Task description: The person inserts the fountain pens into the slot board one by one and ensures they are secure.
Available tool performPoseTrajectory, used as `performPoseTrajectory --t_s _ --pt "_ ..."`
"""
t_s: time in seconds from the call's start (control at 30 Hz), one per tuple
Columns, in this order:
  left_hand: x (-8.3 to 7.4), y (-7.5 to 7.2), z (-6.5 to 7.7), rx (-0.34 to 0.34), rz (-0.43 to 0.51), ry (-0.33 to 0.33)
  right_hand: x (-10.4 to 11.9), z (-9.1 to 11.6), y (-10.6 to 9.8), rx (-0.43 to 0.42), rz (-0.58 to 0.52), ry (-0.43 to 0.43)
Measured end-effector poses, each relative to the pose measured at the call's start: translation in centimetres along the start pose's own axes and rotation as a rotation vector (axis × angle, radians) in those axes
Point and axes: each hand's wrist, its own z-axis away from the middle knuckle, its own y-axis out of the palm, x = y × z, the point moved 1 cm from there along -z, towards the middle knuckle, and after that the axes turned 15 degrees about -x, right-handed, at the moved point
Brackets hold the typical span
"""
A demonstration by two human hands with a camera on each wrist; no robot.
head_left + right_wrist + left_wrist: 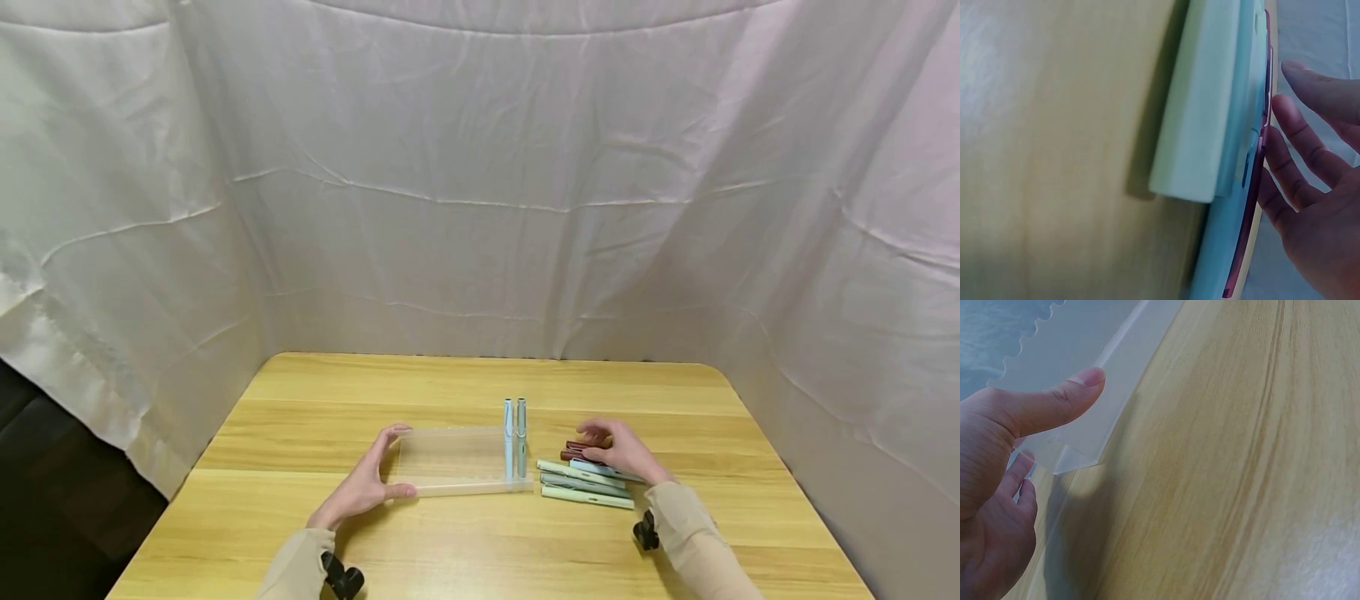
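My left hand [365,485] grips the left end of a clear plastic pen rack [450,457], its thumb at the front edge and its fingers at the back. The left wrist view shows the thumb lying on the rack [1119,381] beside its scalloped edge. At the rack's right end, a light blue pen [508,437] and a grey-green pen [521,437] lie side by side. My right hand [621,450] hovers over dark red pens [573,456], thumb and fingers apart. In the right wrist view the fingertips are close against a dark red pen [1250,212]; contact is unclear.
In front of the red pens lie a light blue pen [600,472], pale green pens [585,497] and a grey-green pen [585,485], grouped right of the rack. The wooden table [480,550] ends at a pale curtain [480,250] behind and at the sides.
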Motion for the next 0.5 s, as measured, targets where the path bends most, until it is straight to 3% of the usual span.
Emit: performPoseTrajectory --t_s 0.5 --pt "0.01 0.01 -0.05 0.010 -0.002 -0.006 0.00 0.12 0.37 0.009 0.061 0.070"
